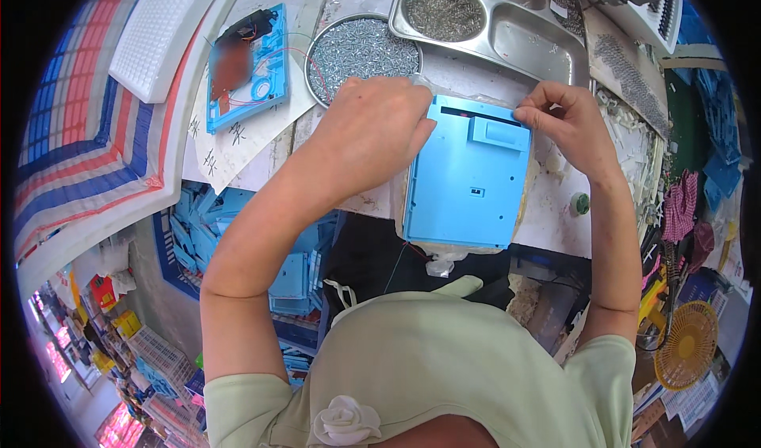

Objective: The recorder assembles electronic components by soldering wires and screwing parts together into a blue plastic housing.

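Note:
A flat light-blue plastic casing (466, 186) lies on a pad at the bench's front edge. It has a dark slot along its far edge, a raised rectangular block and a few small holes. My left hand (380, 127) is closed at its far left corner, thumb along the edge and the other fingertips hidden. My right hand (567, 123) pinches the far right corner between thumb and forefinger. Thin wires hang below the casing's near edge.
Behind my left hand stands a round metal dish (363, 55) of small screws. A steel compartment tray (539, 44) with small metal parts is at the back. Left of the dish lies an opened blue casing (273, 71) with wires. A blue crate (178, 262) of blue parts sits below.

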Demonstrator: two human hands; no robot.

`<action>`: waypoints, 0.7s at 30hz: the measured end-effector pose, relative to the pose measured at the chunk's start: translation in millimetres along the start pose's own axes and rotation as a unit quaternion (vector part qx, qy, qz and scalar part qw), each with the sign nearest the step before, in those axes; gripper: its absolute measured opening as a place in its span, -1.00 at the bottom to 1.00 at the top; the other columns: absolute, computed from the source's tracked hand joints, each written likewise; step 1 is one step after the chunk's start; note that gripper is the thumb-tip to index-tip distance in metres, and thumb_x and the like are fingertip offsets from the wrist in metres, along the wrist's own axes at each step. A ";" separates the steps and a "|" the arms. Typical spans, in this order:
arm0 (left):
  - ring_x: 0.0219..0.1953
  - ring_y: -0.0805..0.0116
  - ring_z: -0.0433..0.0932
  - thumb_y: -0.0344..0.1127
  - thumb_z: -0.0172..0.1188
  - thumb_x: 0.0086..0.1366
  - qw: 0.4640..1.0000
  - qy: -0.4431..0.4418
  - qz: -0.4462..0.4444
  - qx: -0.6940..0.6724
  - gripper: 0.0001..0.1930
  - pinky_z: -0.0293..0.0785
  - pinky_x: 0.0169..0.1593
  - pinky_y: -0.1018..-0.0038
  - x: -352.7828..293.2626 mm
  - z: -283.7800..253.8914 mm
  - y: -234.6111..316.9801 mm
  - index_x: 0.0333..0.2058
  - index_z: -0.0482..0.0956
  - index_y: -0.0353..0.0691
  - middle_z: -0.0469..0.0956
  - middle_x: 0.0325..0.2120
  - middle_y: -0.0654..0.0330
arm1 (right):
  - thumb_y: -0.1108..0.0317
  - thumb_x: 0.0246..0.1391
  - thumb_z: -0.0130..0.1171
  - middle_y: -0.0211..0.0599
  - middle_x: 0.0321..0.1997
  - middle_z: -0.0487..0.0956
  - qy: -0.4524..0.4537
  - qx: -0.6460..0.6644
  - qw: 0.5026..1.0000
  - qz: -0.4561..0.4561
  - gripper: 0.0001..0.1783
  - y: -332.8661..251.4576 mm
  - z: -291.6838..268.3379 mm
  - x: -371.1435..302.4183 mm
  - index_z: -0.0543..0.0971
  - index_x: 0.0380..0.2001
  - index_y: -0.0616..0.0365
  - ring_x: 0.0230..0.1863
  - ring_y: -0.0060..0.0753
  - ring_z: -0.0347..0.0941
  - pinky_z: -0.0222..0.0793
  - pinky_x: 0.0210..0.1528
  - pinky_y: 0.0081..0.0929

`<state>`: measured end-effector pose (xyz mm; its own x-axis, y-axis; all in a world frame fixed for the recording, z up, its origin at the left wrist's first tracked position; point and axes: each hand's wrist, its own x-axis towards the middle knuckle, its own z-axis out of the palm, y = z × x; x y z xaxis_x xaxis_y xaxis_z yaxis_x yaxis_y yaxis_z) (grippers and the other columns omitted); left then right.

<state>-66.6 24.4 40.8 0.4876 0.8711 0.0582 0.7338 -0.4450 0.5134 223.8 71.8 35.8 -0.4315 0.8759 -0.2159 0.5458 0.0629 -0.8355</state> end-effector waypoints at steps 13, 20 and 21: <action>-0.25 0.11 0.59 -0.23 0.34 0.20 0.985 0.099 -0.056 0.129 -0.84 0.39 -0.11 0.12 7.2 -20.3 -44.4 -0.41 0.65 -0.20 0.59 -0.46 0.13 | 0.36 0.03 0.42 -0.46 -0.41 0.61 0.035 -0.105 0.989 -0.095 -0.87 -19.8 -12.3 21.8 0.66 -0.38 0.13 -0.29 -0.53 0.46 0.37 -0.15 -0.46; -0.13 0.18 0.57 -0.26 0.35 0.17 0.966 0.115 -0.087 0.213 -0.89 0.29 0.02 0.09 0.7 -5.1 -66.9 -0.37 0.68 -0.12 0.61 -0.35 0.25 | 0.33 -0.08 0.40 -0.41 -0.24 0.61 0.012 -0.457 0.798 -0.392 -0.86 -64.0 84.1 119.2 0.71 -0.38 0.05 -0.03 -0.29 0.49 0.43 -0.01 -0.24; -0.13 0.18 0.57 -0.26 0.35 0.17 0.967 0.106 -0.091 0.214 -0.89 0.29 0.02 0.09 -1.1 -4.7 -66.4 -0.37 0.68 -0.12 0.61 -0.35 0.25 | 0.30 -0.08 0.41 -0.41 -0.26 0.60 -0.001 -0.465 0.790 -0.398 -0.85 -64.0 87.7 126.8 0.71 -0.38 0.05 -0.03 -0.28 0.49 0.42 -0.02 -0.22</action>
<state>-118.2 54.0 10.6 0.2573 0.9460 0.1971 0.9491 -0.2857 0.1326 71.2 136.9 17.6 -0.9049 0.3805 0.1906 0.3922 0.9195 0.0265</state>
